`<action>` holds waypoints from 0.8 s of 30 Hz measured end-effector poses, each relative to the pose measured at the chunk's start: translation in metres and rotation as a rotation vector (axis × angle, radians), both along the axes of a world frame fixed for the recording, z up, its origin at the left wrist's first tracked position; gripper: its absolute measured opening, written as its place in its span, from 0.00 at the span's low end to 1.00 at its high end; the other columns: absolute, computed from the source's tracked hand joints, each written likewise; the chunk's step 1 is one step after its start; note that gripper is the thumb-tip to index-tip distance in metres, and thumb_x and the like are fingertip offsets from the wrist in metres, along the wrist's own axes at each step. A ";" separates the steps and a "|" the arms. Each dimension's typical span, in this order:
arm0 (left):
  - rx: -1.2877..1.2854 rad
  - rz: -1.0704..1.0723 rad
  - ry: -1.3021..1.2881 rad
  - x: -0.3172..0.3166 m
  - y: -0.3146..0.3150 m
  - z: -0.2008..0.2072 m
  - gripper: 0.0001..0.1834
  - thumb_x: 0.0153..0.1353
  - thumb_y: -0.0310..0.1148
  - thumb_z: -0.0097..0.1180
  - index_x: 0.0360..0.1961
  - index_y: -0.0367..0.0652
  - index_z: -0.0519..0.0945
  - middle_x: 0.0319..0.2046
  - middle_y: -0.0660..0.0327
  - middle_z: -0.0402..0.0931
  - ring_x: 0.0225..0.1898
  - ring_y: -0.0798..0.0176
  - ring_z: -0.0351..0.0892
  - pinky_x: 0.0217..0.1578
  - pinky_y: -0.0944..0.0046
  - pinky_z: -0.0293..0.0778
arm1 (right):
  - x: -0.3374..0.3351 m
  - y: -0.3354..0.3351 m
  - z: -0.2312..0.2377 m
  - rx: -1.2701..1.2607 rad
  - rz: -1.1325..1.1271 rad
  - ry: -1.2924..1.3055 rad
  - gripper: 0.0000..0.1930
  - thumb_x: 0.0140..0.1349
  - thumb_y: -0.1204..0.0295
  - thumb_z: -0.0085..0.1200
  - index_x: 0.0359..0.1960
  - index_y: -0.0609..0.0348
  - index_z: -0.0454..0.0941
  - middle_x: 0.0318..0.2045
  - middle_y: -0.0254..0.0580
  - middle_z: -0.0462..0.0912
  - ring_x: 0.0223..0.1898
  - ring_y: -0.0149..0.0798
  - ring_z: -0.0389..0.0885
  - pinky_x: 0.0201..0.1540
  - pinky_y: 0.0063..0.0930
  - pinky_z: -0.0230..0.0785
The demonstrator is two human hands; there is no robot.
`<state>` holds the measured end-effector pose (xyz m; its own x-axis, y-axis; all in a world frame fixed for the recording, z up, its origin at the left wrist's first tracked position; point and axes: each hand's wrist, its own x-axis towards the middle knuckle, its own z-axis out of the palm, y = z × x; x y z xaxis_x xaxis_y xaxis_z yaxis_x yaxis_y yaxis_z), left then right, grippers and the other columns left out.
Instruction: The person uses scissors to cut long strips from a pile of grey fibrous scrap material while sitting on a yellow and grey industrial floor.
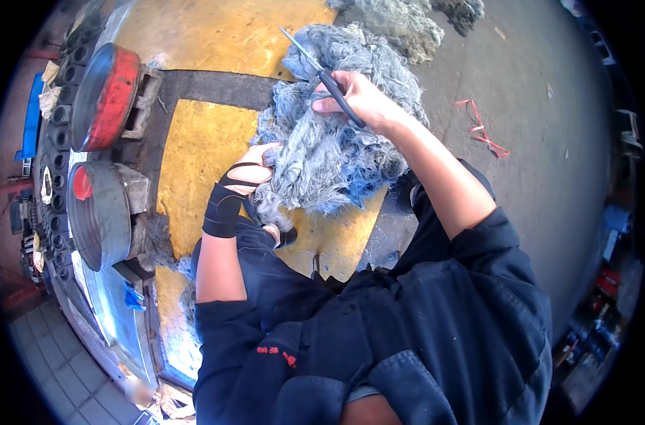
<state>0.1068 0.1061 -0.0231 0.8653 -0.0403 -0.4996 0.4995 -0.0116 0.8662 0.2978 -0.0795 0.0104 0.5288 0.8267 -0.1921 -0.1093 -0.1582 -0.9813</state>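
Note:
A large heap of tangled blue-grey fibre (351, 152) lies in front of me between my legs. My right hand (358, 101) is closed around the dark handle of a knife (342, 98), over the heap. The knife's thin silver blade points up and to the left, away from me. Thumb and fingers of this hand also press against the fibre. At the heap's left edge is my left hand (254, 168), with a black wrist support on it. Its fingers are closed on the fibre and partly hidden by it. A pale tuft hangs just below that hand.
Yellow boards (202, 152) lie on the dark floor under and left of the heap. Another grey fibre heap (400, 32) lies beyond. On the left stand a red-banded drum (117, 99) and a grey drum (106, 212). Red strapping (482, 131) lies at right.

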 end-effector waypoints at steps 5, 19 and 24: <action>-0.428 0.444 -0.257 0.008 0.001 -0.005 0.27 0.50 0.14 0.54 0.54 0.39 0.68 0.50 0.62 0.71 0.51 0.68 0.69 0.52 0.66 0.66 | -0.022 0.007 -0.029 -0.004 -0.056 0.609 0.09 0.50 0.70 0.62 0.27 0.60 0.76 0.21 0.36 0.77 0.18 0.29 0.72 0.15 0.17 0.59; -0.487 1.109 -0.767 -0.124 0.084 0.052 0.23 0.66 0.40 0.38 0.59 0.43 0.65 0.59 0.56 0.63 0.59 0.52 0.62 0.61 0.39 0.52 | -0.024 0.016 -0.053 -0.132 -0.077 0.590 0.09 0.53 0.71 0.60 0.31 0.63 0.76 0.24 0.37 0.79 0.22 0.26 0.75 0.18 0.15 0.59; 0.272 1.228 -0.602 -0.388 0.093 0.069 0.25 0.62 0.40 0.45 0.58 0.41 0.65 0.56 0.56 0.68 0.57 0.50 0.66 0.59 0.47 0.61 | -0.007 0.016 -0.080 -0.124 -0.037 0.569 0.09 0.54 0.71 0.60 0.31 0.62 0.76 0.23 0.36 0.79 0.23 0.25 0.75 0.17 0.13 0.57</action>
